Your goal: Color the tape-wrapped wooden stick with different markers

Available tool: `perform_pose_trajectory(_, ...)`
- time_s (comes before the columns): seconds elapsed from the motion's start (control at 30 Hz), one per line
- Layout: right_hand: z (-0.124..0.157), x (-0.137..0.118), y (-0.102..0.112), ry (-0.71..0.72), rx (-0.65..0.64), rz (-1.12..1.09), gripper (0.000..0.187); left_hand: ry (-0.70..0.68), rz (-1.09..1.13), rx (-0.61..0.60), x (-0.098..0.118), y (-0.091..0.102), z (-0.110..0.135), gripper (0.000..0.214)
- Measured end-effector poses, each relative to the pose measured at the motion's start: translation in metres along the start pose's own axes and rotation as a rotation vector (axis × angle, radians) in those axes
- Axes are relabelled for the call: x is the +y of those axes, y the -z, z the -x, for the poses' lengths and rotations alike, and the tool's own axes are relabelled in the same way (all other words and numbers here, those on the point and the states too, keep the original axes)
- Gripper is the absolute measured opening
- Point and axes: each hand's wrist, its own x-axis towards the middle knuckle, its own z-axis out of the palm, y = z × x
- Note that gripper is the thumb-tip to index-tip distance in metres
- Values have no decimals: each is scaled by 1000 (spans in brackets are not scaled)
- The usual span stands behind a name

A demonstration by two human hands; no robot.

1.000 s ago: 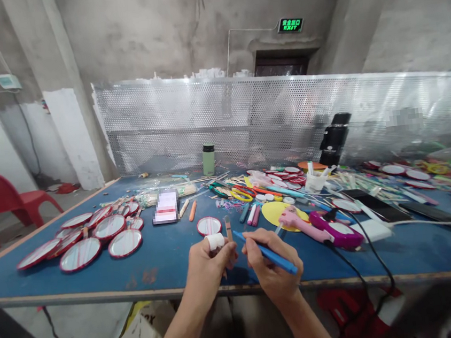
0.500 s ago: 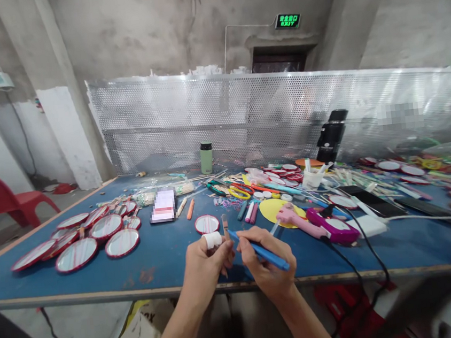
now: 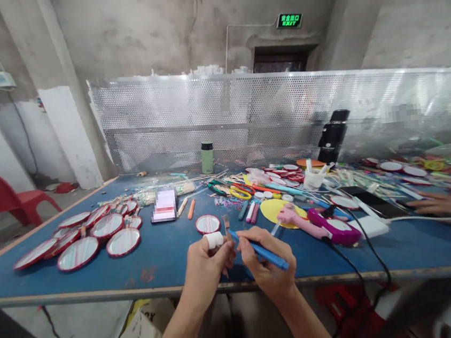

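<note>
Stick (image 3: 227,223), flat, brown, one: stands upright above the worktop (image 3: 172,271) near its front edge, pinched by thumb and fingers of my left hand (image 3: 208,259), that grip closed down to the stick's thickness. White band (image 3: 215,239), one: around a finger of the same hand; wrap or cap, I cannot tell. Pen (image 3: 273,256), blue, one: slanted in my right hand (image 3: 270,264), fingers closed about the barrel as for writing; tip right beside the stick, contact uncertain. Round piece (image 3: 207,224), red-rimmed, one: lies just beyond the stick. Glue gun (image 3: 304,224), pink and purple, one: lies to the right, with a cable (image 3: 328,242) running over the front edge.

Hazards, as I judge them: the stick's upper end is unsupported, so hard pressure from the pen could twist it in my pinch. The tip could then skid onto my left thumb. My right forearm, swung outward, could snag the cable and drag the glue gun.
</note>
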Motion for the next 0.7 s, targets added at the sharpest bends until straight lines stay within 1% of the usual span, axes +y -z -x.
perform_pose_trajectory(0.3,0,0,0,-12,-8,8,14,-7,-36,-13,2,0,1,23)
perform_pose_trajectory(0.5,0,0,1,7,30,17,14,2,-38,-13,0,0,1,25)
perform_pose_trajectory(0.7,0,1,0,12,19,9,14,-3,-31,-22,-1,0,1,25)
